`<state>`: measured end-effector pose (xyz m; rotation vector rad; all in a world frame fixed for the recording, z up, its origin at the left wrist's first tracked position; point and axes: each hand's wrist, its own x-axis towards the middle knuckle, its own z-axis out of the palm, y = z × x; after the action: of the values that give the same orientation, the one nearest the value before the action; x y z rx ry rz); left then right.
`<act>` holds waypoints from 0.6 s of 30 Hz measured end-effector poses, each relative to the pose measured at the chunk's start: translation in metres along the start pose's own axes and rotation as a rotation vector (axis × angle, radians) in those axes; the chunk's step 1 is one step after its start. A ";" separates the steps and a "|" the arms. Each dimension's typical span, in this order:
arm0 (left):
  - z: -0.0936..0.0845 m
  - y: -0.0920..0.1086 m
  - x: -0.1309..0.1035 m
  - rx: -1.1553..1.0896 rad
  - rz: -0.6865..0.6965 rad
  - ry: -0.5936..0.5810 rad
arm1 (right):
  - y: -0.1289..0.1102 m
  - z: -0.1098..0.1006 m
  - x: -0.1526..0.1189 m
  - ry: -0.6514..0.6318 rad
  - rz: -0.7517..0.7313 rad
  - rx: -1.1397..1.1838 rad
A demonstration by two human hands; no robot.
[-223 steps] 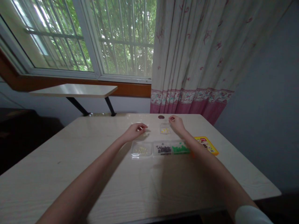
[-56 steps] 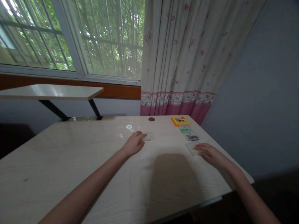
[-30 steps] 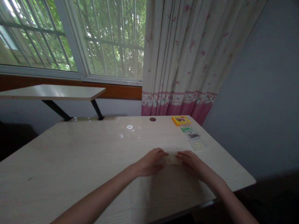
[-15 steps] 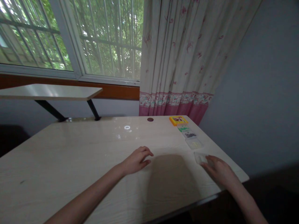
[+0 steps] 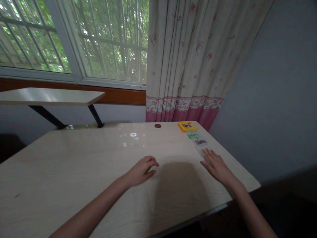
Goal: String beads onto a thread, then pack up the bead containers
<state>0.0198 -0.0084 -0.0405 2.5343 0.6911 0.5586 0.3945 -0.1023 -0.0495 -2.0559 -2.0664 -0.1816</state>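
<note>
My right hand lies over the near end of a row of small clear trays, fingers stretched out and thumb apart. Its fingertips cover most of a clear tray; whether they touch it I cannot tell. Just beyond are a clear tray with dark pieces and one with green pieces. At the row's far end sits a flat yellow box with a picture on its lid. My left hand rests at the middle of the table, loosely curved, thumb and fingers apart, holding nothing.
The pale wooden table has a round brown cable hole near its back edge. A raised shelf on black legs stands at the back left. Behind the table hang a flowered curtain and a barred window.
My right hand has let go of the nearest clear tray and moved forward and left along the row, its fingers straightening. That tray is now hidden by the hand. My left hand stays in place.
</note>
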 end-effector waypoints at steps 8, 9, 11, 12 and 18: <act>-0.001 0.004 -0.002 0.002 -0.009 -0.005 | 0.022 0.009 -0.009 -0.010 0.068 -0.096; -0.002 0.004 -0.002 0.004 -0.008 -0.006 | 0.025 0.008 -0.009 -0.008 0.072 -0.097; -0.001 0.004 -0.002 0.005 -0.007 -0.004 | 0.029 0.007 -0.007 -0.011 0.071 -0.090; -0.001 0.004 -0.002 0.005 -0.008 -0.003 | 0.030 0.007 -0.005 -0.016 0.065 -0.083; 0.000 0.002 -0.002 0.009 -0.003 -0.008 | 0.026 0.007 0.005 -0.039 0.057 -0.050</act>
<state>0.0189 -0.0111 -0.0397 2.5419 0.6954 0.5454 0.4203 -0.0956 -0.0568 -2.1609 -2.0428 -0.1873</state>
